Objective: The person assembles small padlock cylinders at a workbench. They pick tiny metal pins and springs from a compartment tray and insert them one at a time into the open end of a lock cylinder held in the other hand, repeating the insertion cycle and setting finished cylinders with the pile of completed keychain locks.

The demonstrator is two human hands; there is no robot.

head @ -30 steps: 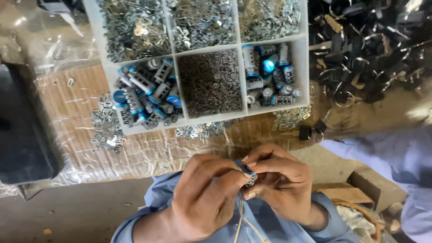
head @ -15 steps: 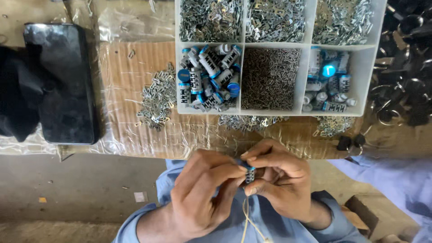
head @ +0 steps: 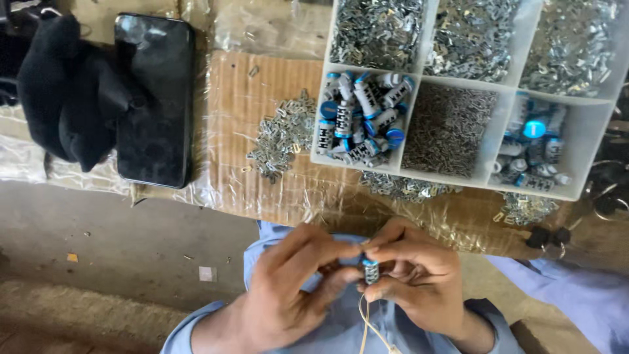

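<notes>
Hands: our left hand point(head: 288, 295) and right hand point(head: 419, 282) pinch small blue-capped cylinder point(head: 371, 270) | pale cord point(head: 364, 321) dangles below | white compartment tray point(head: 458, 172) near for reach

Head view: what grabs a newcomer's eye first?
Low in the middle, the left hand and right hand pinch a small blue-capped cylinder between them, a thin pale cord hanging under it. Above, at upper right, a white compartment tray holds more blue-capped cylinders and heaps of small metal parts. At the left, a dark phone lies beside black cloth.
</notes>
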